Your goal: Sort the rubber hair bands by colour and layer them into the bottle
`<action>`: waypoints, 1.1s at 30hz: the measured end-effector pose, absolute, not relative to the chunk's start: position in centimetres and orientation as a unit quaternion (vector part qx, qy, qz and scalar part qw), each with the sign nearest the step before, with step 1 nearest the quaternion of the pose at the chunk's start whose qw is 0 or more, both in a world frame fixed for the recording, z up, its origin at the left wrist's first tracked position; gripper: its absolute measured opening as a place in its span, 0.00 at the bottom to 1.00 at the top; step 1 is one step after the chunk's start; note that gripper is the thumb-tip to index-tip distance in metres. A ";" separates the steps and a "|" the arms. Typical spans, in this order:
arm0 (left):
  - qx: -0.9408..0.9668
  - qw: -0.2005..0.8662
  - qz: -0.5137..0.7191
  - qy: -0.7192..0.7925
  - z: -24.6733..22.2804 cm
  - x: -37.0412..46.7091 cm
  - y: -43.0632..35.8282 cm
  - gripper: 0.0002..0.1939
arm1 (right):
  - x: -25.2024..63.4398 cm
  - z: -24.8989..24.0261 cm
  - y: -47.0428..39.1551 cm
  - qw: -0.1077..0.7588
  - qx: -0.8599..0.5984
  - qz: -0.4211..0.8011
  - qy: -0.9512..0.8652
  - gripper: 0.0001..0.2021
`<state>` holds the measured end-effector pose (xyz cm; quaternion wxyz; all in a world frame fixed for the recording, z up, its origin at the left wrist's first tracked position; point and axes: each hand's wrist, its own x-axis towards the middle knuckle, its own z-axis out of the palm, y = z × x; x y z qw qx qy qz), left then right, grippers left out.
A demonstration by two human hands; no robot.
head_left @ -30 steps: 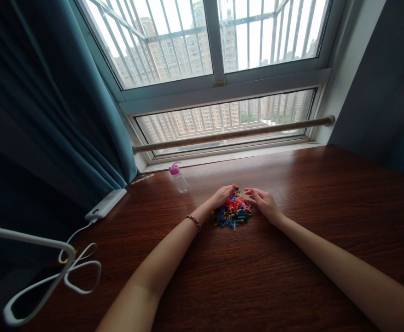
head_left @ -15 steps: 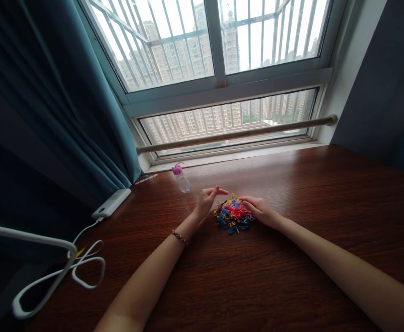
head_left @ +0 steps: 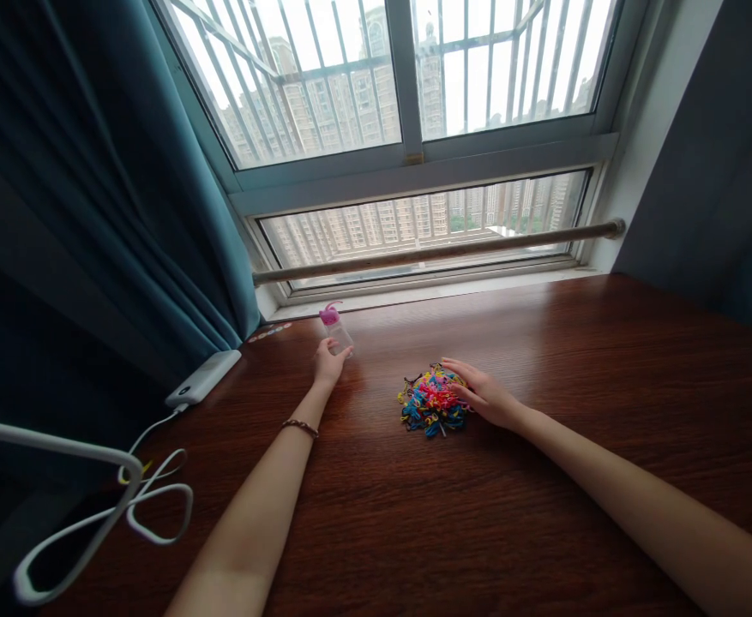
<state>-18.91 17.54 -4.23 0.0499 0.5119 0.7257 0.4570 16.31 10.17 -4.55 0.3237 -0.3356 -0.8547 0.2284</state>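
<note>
My left hand (head_left: 330, 362) is at the lower end of a small clear plastic bottle (head_left: 340, 334) with a pink lid. Its thumb is on the bottle's right side and its fingers on the left, closed about it. The bottle is near the window sill. A heap of small colourful rubber bands (head_left: 435, 401) lies on the table: red, pink, blue, yellow and black. My right hand (head_left: 486, 396) rests against the heap's right edge, fingers stretched out and thumb apart, gripping nothing that I can see.
The brown wooden table (head_left: 376, 531) reaches to the barred window. At the left lie a white power bank (head_left: 203, 379) and a looped white cable (head_left: 160, 514). A white curved tube (head_left: 60, 441) stands in front of them. A blue curtain (head_left: 189, 214) hangs beside the window.
My left hand has moved left from beside the heap to the bottle and closed on it. The right hand has stayed at the heap, its fingers shifting slightly.
</note>
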 end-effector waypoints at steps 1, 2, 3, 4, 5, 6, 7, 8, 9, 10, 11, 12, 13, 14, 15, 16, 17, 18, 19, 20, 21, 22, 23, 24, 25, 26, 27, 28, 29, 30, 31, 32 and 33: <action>0.521 0.056 0.455 0.720 -4.5 -18.8 17.7 0.16 | 16.4 -4.8 10.6 0.340 -0.353 0.233 -0.840 0.26; 0.528 0.059 0.456 0.714 -4.6 -18.6 17.8 0.15 | 16.4 -5.1 11.0 0.350 -0.368 0.237 -0.828 0.26; 0.535 0.060 0.460 0.706 -4.7 -18.2 17.8 0.15 | 16.3 -5.3 11.4 0.354 -0.379 0.241 -0.820 0.26; 0.543 0.060 0.464 0.697 -4.7 -17.6 17.7 0.17 | 16.2 -5.4 11.8 0.354 -0.387 0.245 -0.815 0.27; 0.553 0.060 0.469 0.686 -4.6 -16.8 17.6 0.19 | 16.0 -5.4 12.1 0.352 -0.391 0.252 -0.812 0.27; 0.565 0.061 0.473 0.673 -4.6 -15.9 17.4 0.20 | 15.8 -5.3 12.5 0.349 -0.391 0.261 -0.811 0.27; 0.578 0.064 0.476 0.659 -4.5 -14.9 17.2 0.20 | 15.4 -5.0 12.8 0.345 -0.388 0.271 -0.810 0.27; 0.593 0.067 0.478 0.645 -4.4 -13.8 16.8 0.19 | 15.1 -4.7 13.2 0.342 -0.384 0.281 -0.810 0.25; 0.606 0.072 0.479 0.631 -4.3 -12.7 16.5 0.19 | 14.6 -4.3 13.6 0.340 -0.379 0.290 -0.811 0.24; 0.619 0.074 0.480 0.617 -4.2 -11.6 16.0 0.19 | 14.2 -3.8 14.1 0.341 -0.375 0.295 -0.810 0.22; 0.635 0.078 0.480 0.600 -4.2 -10.7 15.6 0.19 | 13.7 -3.2 14.6 0.346 -0.373 0.297 -0.808 0.22; 0.658 0.078 0.486 0.570 -4.1 -9.9 15.1 0.19 | 13.2 -2.6 15.1 0.354 -0.373 0.295 -0.805 0.22; 0.676 0.074 0.490 0.545 -4.1 -9.3 14.7 0.18 | 12.6 -2.0 15.5 0.364 -0.373 0.293 -0.801 0.22; 0.691 0.070 0.492 0.525 -4.0 -8.8 14.3 0.18 | 12.0 -1.4 16.0 0.374 -0.373 0.291 -0.797 0.22; 0.703 0.062 0.492 0.510 -4.0 -8.4 13.9 0.18 | 11.4 -0.9 16.3 0.383 -0.372 0.289 -0.795 0.21; 0.713 0.054 0.490 0.499 -4.0 -8.2 13.7 0.18 | 10.7 -0.6 16.5 0.388 -0.369 0.290 -0.793 0.20; 0.722 0.046 0.486 0.491 -4.1 -8.0 13.5 0.19 | 10.0 -0.3 16.6 0.390 -0.366 0.292 -0.793 0.19; 0.731 0.038 0.480 0.484 -4.1 -8.0 13.3 0.19 | 9.4 -0.2 16.5 0.390 -0.363 0.295 -0.793 0.19; 0.739 0.030 0.474 0.478 -4.1 -8.0 13.3 0.20 | 8.8 -0.1 16.5 0.390 -0.362 0.297 -0.793 0.18; 0.745 0.022 0.469 0.473 -4.1 -8.0 13.2 0.20 | 8.3 -0.1 16.4 0.391 -0.362 0.299 -0.792 0.18; 0.750 0.013 0.465 0.470 -4.1 -8.0 13.2 0.21 | 8.1 -0.1 16.4 0.394 -0.365 0.298 -0.789 0.17; 0.753 0.002 0.462 0.469 -4.0 -8.1 13.3 0.23 | 8.1 -0.1 16.6 0.399 -0.370 0.295 -0.785 0.16; 0.752 -0.010 0.460 0.472 -4.0 -8.1 13.3 0.25 | 8.3 -0.1 16.9 0.406 -0.379 0.290 -0.779 0.16; 0.750 -0.021 0.459 0.476 -4.0 -8.1 13.4 0.27 | 8.9 0.0 17.4 0.413 -0.392 0.284 -0.772 0.17; 0.747 -0.028 0.457 0.482 -4.1 -8.2 13.5 0.29 | 9.6 0.2 18.0 0.421 -0.408 0.275 -0.762 0.18; 0.744 -0.031 0.454 0.489 -4.2 -8.2 13.6 0.30 | 10.6 0.3 18.8 0.427 -0.427 0.266 -0.751 0.18; 0.742 -0.031 0.450 0.495 -4.3 -8.3 13.7 0.29 | 11.7 0.5 19.6 0.429 -0.444 0.258 -0.743 0.19; 0.743 -0.027 0.445 0.499 -4.4 -8.3 13.8 0.28 | 12.8 0.6 20.4 0.425 -0.458 0.254 -0.739 0.18; 0.746 -0.023 0.439 0.501 -4.6 -8.4 14.0 0.27 | 14.0 0.7 21.1 0.420 -0.470 0.251 -0.735 0.17; 0.750 -0.020 0.433 0.500 -4.7 -8.4 14.1 0.25 | 15.2 0.8 21.7 0.413 -0.480 0.249 -0.733 0.16; 0.755 -0.019 0.427 0.497 -4.9 -8.4 14.2 0.24 | 16.2 0.8 22.1 0.404 -0.487 0.250 -0.733 0.14; 0.761 -0.019 0.423 0.492 -5.0 -8.4 14.2 0.23 | 17.2 0.8 22.4 0.395 -0.494 0.252 -0.732 0.13; 0.766 -0.021 0.420 0.486 -5.0 -8.4 14.3 0.22 | 18.0 0.7 22.6 0.388 -0.501 0.255 -0.731 0.13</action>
